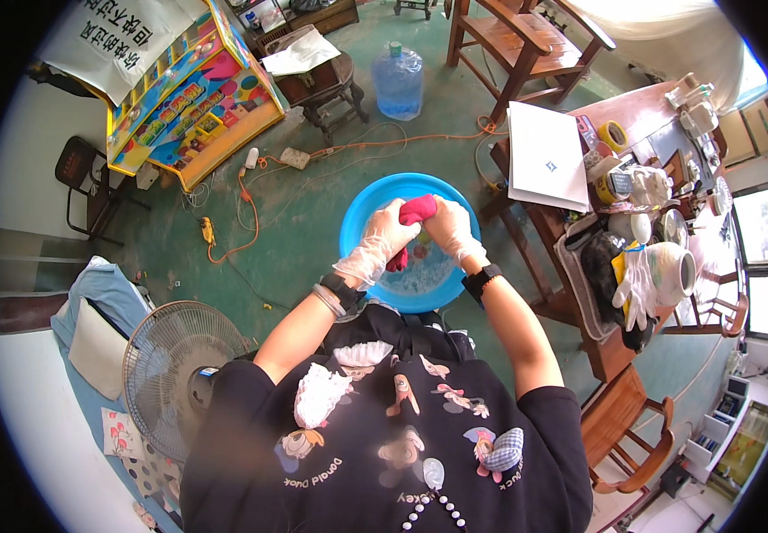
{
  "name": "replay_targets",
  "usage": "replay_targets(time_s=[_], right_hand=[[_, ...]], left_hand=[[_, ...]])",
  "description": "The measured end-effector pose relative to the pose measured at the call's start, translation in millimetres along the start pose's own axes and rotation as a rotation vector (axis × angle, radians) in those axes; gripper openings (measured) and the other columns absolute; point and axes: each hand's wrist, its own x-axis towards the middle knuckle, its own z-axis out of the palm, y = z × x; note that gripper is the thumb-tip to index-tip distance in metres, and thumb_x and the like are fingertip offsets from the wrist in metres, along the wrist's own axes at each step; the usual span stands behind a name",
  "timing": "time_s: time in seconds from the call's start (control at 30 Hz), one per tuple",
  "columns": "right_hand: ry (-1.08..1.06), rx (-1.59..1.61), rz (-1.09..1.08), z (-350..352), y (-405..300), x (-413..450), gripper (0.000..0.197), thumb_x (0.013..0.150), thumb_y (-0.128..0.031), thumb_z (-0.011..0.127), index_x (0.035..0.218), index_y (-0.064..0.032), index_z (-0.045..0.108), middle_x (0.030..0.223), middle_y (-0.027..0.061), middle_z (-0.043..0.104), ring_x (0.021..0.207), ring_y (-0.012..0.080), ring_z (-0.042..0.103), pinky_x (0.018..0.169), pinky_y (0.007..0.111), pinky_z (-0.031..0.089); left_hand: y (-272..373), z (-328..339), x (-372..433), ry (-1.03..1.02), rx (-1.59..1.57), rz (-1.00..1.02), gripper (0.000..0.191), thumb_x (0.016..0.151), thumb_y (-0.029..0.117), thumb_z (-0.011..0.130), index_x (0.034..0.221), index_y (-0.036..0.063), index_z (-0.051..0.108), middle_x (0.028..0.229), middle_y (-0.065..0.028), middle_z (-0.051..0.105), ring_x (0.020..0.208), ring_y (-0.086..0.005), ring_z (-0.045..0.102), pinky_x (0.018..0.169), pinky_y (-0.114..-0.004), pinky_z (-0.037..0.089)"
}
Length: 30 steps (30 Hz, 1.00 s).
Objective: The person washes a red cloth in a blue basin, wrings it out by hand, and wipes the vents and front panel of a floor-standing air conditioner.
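A dark red cloth (417, 210) is bunched and twisted between my two hands, over a blue plastic basin (355, 200). My left hand (390, 233), in a clear thin glove, grips the cloth near its left end, and a loose end hangs below that hand. My right hand (452, 230), gloved the same way, is closed around the other end. Sudsy water (420, 276) lies in the bottom of the basin, where a printed pattern shows through. The basin's near rim is close to my lap.
On the right stands a wooden table (597, 356) crowded with a white box (547, 156), jars and gloves. A large water bottle (397, 83) is on the floor ahead. Orange extension cable (417, 136) crosses the green floor. At left are a pedestal fan (177, 380) and a colourful game cabinet (197, 113).
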Motion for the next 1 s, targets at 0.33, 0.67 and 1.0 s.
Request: replay_targets(time_s=[0.33,0.67,1.0], right_hand=[[0.047,0.128,-0.006,-15,-8,-11,0.013,0.079,-0.015,0.062,0.087,-0.0043,0.062,0.077,0.0184,0.067,0.068,0.0336,0.066,0.061,0.04,0.054],[0.182,0.31,-0.145,-28,1,-19,0.017,0.074,-0.005,0.066,0.088,-0.0048,0.058,0.078,0.0194,0.062,0.078,0.0403,0.061,0.064,0.042,0.049],[0.069,0.261,-0.153,-33,15,-27,0.027,0.081,-0.002,0.06,0.107,-0.0067,0.059,0.099,0.016,0.064,0.094,0.0353,0.062,0.08,0.038,0.051]], left_hand=[[-30,6,0,-0.178,-0.355,0.147,0.083,0.067,0.023,0.084,0.134,0.0034,0.04,0.128,-0.0156,0.053,0.12,-0.0286,0.052,0.102,-0.039,0.04],[-35,5,-12,-0.2,-0.473,0.171,0.084,0.066,0.017,0.085,0.135,0.0047,0.04,0.128,-0.0128,0.055,0.119,-0.025,0.053,0.103,-0.037,0.04],[-27,0,-33,0.277,0.286,0.538,0.083,0.059,0.009,0.082,0.133,0.019,0.044,0.101,-0.0032,0.063,0.089,-0.0261,0.057,0.083,-0.04,0.043]])
